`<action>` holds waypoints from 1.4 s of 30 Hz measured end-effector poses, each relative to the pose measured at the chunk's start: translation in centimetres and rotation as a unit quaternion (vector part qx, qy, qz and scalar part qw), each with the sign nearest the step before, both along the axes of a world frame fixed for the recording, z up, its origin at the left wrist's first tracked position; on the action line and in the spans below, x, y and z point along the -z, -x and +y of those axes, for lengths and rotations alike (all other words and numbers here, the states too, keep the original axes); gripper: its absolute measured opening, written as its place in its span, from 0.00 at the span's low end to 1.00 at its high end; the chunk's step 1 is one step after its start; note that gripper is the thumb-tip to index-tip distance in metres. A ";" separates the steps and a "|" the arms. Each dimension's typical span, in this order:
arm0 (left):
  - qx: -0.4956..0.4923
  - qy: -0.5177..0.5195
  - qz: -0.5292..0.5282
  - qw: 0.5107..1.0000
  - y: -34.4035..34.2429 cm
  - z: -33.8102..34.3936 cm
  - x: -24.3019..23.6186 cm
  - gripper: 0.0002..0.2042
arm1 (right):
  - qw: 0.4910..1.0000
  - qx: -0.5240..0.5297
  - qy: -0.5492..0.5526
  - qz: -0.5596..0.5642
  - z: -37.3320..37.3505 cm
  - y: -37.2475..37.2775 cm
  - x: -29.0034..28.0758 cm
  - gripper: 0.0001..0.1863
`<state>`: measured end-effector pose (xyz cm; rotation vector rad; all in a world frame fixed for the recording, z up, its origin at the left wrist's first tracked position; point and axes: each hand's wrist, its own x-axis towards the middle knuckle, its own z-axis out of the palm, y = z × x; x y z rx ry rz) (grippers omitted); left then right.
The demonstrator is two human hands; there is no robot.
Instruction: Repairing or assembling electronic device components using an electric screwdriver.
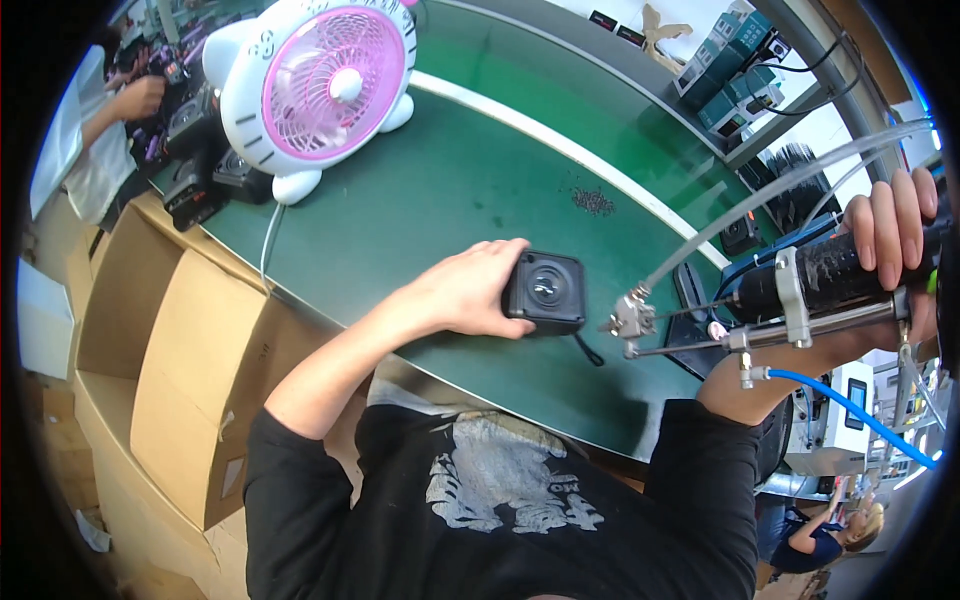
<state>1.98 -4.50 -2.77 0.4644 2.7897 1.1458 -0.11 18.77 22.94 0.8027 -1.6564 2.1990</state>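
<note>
Currently both hands are occupied: the left hand [475, 285] grips a black square device [547, 290] from its left side, thumb at the lower edge, fingers over the top, while the right hand [890, 235] is wrapped around a black cylindrical tool [835, 279]. The device sits on the green counter [450, 180] with its round lens-like face up, a short black strap [590, 350] trailing from its lower right. Near it, to the right and apart, is the tool's metal tip assembly [632, 318]; a blue hose [840, 393] runs off below. Beyond lies a scatter of tiny dark bits [593, 202], and a white-and-pink fan [345, 85] stands at the upper left.
</note>
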 end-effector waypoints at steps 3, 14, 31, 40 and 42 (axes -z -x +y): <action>0.003 0.021 0.012 1.000 0.9 -1.5 -0.5 0.46 | 0.831 -0.515 -0.154 0.143 4.4 7.8 0.0 0.31; 0.110 0.236 0.075 0.963 6.3 0.6 -4.0 0.52 | 0.985 -0.161 0.023 0.050 -0.3 10.2 9.2 0.20; -0.098 0.126 0.148 0.976 36.1 7.7 -1.6 0.57 | 0.981 -0.105 0.058 0.151 -1.5 10.8 8.7 0.25; -0.028 0.236 0.128 0.963 37.0 -1.7 0.0 0.56 | 0.987 -0.098 -0.025 0.127 -0.6 10.9 8.8 0.26; -0.114 0.313 0.092 0.938 36.5 -3.3 -2.2 0.52 | 0.985 -0.122 -0.028 0.116 -0.6 10.6 8.7 0.26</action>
